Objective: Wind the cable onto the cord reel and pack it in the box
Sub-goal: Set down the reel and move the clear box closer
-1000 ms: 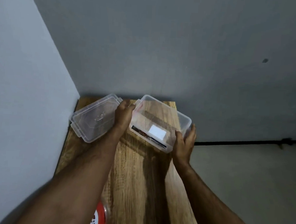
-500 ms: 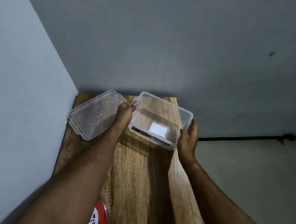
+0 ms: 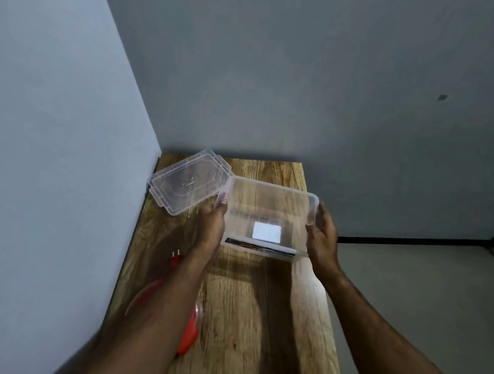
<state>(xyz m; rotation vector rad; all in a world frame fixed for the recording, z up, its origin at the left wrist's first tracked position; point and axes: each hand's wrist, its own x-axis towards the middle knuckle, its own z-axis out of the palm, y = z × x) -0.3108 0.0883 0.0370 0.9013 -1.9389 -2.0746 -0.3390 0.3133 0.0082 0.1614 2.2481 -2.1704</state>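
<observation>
Head view: both grips clasp the clear plastic rectangular box (image 3: 267, 216), left hand (image 3: 213, 225) and right hand (image 3: 322, 236) on its short ends, its long axis running left to right. The red cord reel (image 3: 188, 331) lies near-left on the wooden counter (image 3: 256, 316), under the left forearm.

The box (image 3: 267, 216) sits between the two hands, the left hand (image 3: 214, 222) on its left wall and the right hand (image 3: 322, 233) on its right wall. The lid (image 3: 189, 181) lies on the table (image 3: 262, 316) left of and behind the left hand, touching the box corner. The reel (image 3: 186, 332) and plug (image 3: 176, 256) lie nearer, under the left forearm.
</observation>
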